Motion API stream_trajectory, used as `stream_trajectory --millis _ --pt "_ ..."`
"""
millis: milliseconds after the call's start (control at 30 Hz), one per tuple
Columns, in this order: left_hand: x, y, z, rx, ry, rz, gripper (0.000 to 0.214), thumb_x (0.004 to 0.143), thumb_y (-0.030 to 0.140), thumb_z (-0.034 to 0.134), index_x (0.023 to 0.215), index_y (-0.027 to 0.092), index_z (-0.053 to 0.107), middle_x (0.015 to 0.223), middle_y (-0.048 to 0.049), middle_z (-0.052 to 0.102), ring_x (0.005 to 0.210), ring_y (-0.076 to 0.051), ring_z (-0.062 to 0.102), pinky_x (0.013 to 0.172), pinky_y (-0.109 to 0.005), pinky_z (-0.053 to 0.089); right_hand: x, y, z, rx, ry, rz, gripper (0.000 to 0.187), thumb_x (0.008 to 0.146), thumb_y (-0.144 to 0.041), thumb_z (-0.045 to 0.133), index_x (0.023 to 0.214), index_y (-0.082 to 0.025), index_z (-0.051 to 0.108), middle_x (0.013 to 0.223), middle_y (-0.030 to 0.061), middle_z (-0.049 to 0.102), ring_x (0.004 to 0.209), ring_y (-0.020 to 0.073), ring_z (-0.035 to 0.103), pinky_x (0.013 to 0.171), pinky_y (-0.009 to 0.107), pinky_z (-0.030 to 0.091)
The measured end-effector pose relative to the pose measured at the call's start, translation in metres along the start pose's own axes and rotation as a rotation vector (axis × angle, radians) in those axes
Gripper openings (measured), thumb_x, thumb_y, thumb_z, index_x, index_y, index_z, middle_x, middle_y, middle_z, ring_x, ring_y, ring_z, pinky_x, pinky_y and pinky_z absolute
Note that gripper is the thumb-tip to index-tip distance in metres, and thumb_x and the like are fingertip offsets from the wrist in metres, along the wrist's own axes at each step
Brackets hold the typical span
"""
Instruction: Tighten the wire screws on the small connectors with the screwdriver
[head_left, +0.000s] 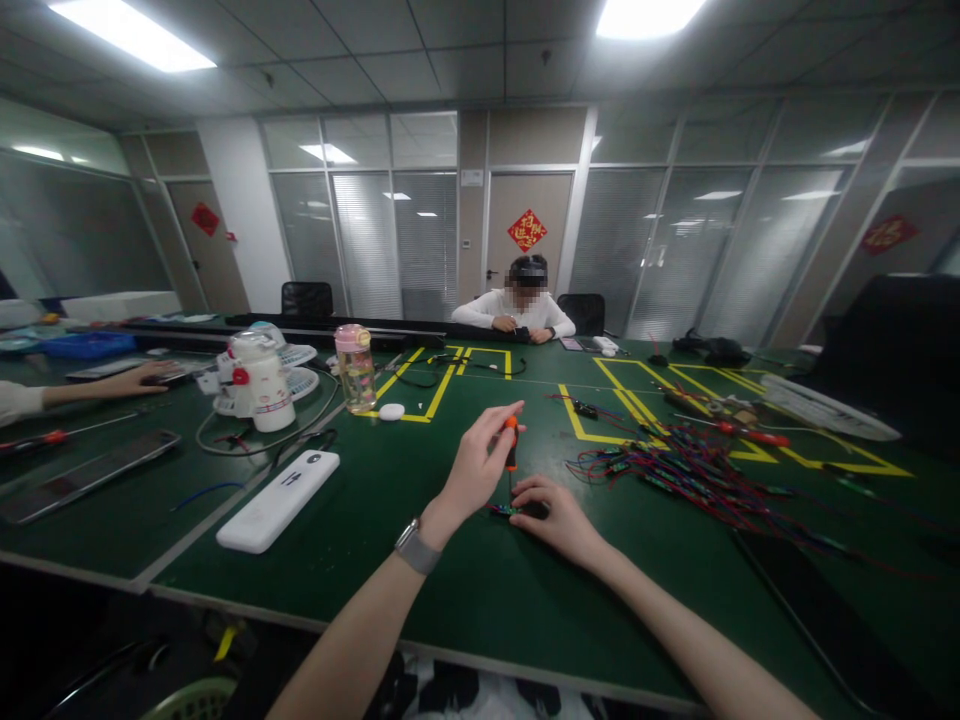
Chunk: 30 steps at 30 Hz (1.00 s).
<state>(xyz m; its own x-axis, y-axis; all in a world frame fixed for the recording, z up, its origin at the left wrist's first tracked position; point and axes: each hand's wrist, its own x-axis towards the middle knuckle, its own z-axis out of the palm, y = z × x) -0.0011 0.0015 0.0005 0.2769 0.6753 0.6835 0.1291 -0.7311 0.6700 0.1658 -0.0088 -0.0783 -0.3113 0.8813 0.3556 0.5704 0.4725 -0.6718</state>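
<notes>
My left hand (477, 467) is closed around an orange-handled screwdriver (511, 443), held upright with its tip pointing down. My right hand (556, 517) presses down on a small dark component with coloured wires (508, 510) lying on the green table (450, 590). The screwdriver tip meets that component just left of my right fingers. A watch sits on my left wrist.
A pile of red, blue and black wires (675, 465) lies to the right. A white power bank (279, 499), a pink-lidded bottle (355, 368) and a white jar (259, 382) stand left. One person sits across the table (517, 305); another person's hand (127, 380) rests at far left.
</notes>
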Motion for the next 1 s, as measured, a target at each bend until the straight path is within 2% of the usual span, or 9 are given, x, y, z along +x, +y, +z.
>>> stream_trajectory --millis 167,233,333,433,600,700,800,900,1000 --pt "-0.0002 -0.0018 0.0008 0.117 0.111 0.006 0.024 0.085 0.031 0.062 0.107 0.023 0.067 0.094 -0.0031 0.056 0.084 -0.015 0.058 0.078 -0.027 0.05 0.0 -0.0015 -0.0011 0.002 0.0 -0.005 0.007 0.071 -0.021 0.073 0.077 -0.018 0.073 0.099 0.0076 0.068 0.095 0.023 0.062 0.094 0.041 0.044" --pt "-0.0002 -0.0015 0.0005 0.146 0.115 0.003 0.027 0.088 0.033 0.057 0.112 0.024 0.066 0.1 -0.0041 0.054 0.09 -0.016 0.057 0.086 -0.03 0.048 0.0 -0.0007 -0.001 0.002 -0.001 -0.011 0.007 0.071 -0.021 0.073 0.078 -0.018 0.074 0.099 0.0076 0.068 0.095 0.0231 0.062 0.094 0.041 0.044" --pt "0.0007 -0.0034 0.0012 -0.015 0.039 -0.031 0.036 0.096 0.028 0.04 0.129 0.026 0.055 0.119 -0.0068 0.053 0.107 -0.018 0.056 0.096 -0.034 0.045 0.0 0.0018 -0.0003 -0.002 -0.003 -0.019 0.008 0.071 -0.021 0.074 0.079 -0.018 0.074 0.099 0.008 0.068 0.096 0.0232 0.062 0.094 0.041 0.044" --pt "0.0016 -0.0069 0.0028 -0.211 -0.022 -0.101 0.038 0.095 0.025 0.043 0.132 0.024 0.051 0.118 -0.0076 0.059 0.102 -0.018 0.06 0.087 -0.033 0.051 0.0002 0.0043 0.0006 -0.005 0.002 -0.026 0.008 0.071 -0.02 0.074 0.079 -0.018 0.073 0.1 0.0082 0.068 0.095 0.0231 0.062 0.094 0.041 0.044" --pt "0.0007 -0.0041 0.0015 0.078 0.147 -0.025 0.024 0.081 0.031 0.067 0.103 0.022 0.068 0.095 -0.0034 0.059 0.085 -0.016 0.059 0.082 -0.03 0.05 0.0002 0.0057 0.0012 -0.007 0.007 -0.036 0.007 0.071 -0.02 0.074 0.078 -0.02 0.073 0.099 0.0072 0.068 0.095 0.0231 0.062 0.094 0.041 0.044" --pt "0.0002 -0.0015 -0.0001 0.12 0.119 0.003 0.028 0.09 0.029 0.054 0.116 0.025 0.064 0.107 -0.0053 0.057 0.099 -0.017 0.057 0.092 -0.033 0.046 0.0 0.0044 0.0005 -0.005 0.005 -0.031 0.007 0.071 -0.021 0.074 0.078 -0.019 0.073 0.099 0.0074 0.068 0.096 0.0234 0.062 0.094 0.042 0.044" --pt "0.0006 -0.0035 0.0 -0.035 0.029 -0.012 0.037 0.096 0.023 0.04 0.131 0.024 0.052 0.119 -0.0075 0.058 0.104 -0.018 0.059 0.089 -0.032 0.05 -0.0003 0.0026 -0.0004 -0.002 -0.002 -0.023 0.007 0.072 -0.021 0.073 0.079 -0.019 0.073 0.1 0.0078 0.068 0.096 0.0238 0.062 0.094 0.042 0.044" --pt "0.001 -0.0055 0.0006 -0.035 0.04 -0.013 0.034 0.092 0.025 0.049 0.125 0.023 0.057 0.107 -0.0064 0.063 0.091 -0.016 0.063 0.076 -0.028 0.053 -0.0004 0.0016 -0.0009 0.0 -0.007 -0.023 0.008 0.072 -0.021 0.073 0.079 -0.018 0.073 0.1 0.0082 0.068 0.096 0.024 0.063 0.094 0.042 0.044" --pt "0.0011 -0.004 0.0001 0.122 0.142 0.026 0.025 0.083 0.029 0.064 0.108 0.023 0.067 0.093 -0.0032 0.06 0.084 -0.016 0.06 0.078 -0.028 0.051 -0.0005 0.0024 -0.0012 -0.003 -0.005 -0.027 0.008 0.071 -0.021 0.073 0.079 -0.019 0.073 0.1 0.008 0.068 0.097 0.0241 0.062 0.095 0.043 0.043"
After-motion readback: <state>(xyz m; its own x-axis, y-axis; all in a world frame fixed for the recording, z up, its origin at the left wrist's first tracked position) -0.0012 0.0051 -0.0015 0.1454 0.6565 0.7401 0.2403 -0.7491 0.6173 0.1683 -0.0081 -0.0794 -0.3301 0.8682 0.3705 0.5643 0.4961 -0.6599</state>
